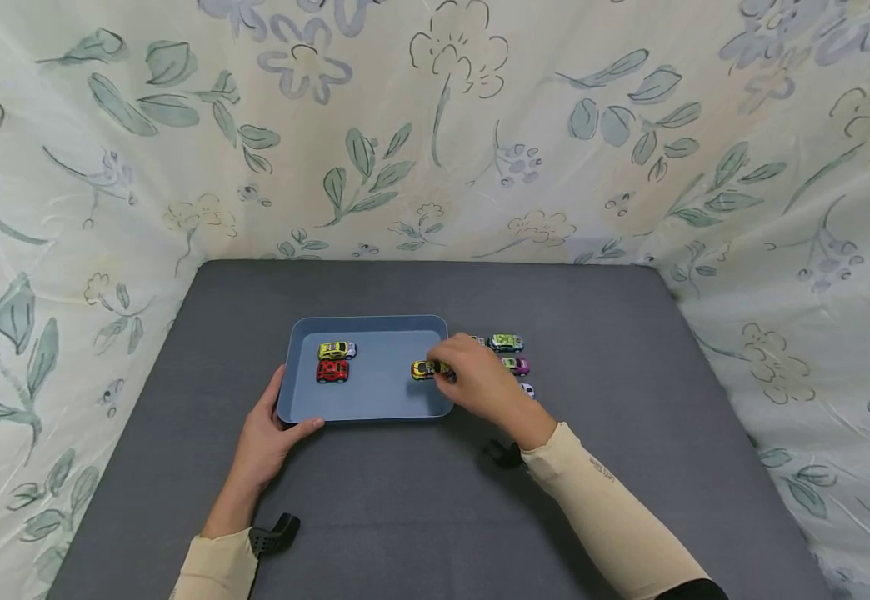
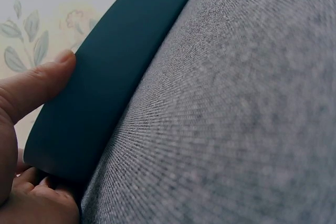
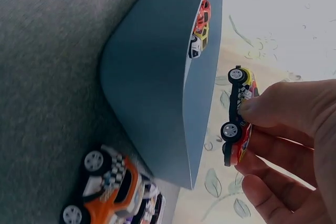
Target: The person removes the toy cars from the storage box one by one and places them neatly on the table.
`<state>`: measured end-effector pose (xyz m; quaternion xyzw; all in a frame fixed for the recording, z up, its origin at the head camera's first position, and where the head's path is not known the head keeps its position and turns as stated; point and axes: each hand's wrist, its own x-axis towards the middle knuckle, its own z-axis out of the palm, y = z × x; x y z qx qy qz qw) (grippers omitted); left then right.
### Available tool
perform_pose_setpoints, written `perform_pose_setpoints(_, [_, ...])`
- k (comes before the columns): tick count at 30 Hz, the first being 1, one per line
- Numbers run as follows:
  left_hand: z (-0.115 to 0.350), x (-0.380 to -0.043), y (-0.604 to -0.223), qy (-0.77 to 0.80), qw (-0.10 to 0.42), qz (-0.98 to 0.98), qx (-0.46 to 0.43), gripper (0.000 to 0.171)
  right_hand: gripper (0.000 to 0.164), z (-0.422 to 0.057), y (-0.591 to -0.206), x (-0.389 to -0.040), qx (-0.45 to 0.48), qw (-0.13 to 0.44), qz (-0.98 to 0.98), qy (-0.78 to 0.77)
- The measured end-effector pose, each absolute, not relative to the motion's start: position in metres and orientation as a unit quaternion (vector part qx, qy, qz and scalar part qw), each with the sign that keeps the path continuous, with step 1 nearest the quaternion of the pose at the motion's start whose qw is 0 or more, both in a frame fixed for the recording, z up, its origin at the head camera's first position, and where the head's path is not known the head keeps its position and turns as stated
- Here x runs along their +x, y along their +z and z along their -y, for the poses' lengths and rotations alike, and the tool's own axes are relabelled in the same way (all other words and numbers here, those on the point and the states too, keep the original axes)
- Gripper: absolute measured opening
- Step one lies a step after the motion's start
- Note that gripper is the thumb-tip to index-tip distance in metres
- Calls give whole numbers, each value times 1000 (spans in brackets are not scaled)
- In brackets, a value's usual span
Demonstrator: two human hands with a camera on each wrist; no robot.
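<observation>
My right hand [image 1: 476, 377] pinches a small yellow toy car [image 1: 422, 370] between thumb and fingers, over the right end of the blue tray [image 1: 375, 410]. In the right wrist view this toy car [image 3: 236, 103] shows a red end, checkered side and grey wheels, above the rim. The left hand [image 1: 266, 437] grips the tray's near left corner. Seen from the left wrist, the thumb [image 2: 55, 72] lies against the tray wall [image 2: 100, 72] and the other fingers curl at the corner. Inside the tray sit a yellow-green toy car [image 1: 337, 350] and a red toy car [image 1: 332, 372].
To the right of the tray, several toy cars stand on the grey table [image 1: 405, 517], among them a green one [image 1: 507, 342] and a purple one [image 1: 517, 365], partly behind my right hand. An orange toy car [image 3: 110, 192] stands close beside the tray. Behind the table hangs a floral curtain [image 1: 375, 117].
</observation>
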<state>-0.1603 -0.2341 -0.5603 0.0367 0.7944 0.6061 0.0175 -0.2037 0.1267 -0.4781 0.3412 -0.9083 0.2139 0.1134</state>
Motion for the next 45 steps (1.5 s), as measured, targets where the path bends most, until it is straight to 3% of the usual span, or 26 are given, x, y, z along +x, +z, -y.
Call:
perform_pose_setpoints(27, [235,-157,-554,607,10,-793,49,113,28,-219,-464,-175,260,164,932,192])
perform_pose_setpoints(45, [236,-154,-556,607,24,-793,38,114,34,-257,-477,-163,234,171,938,189])
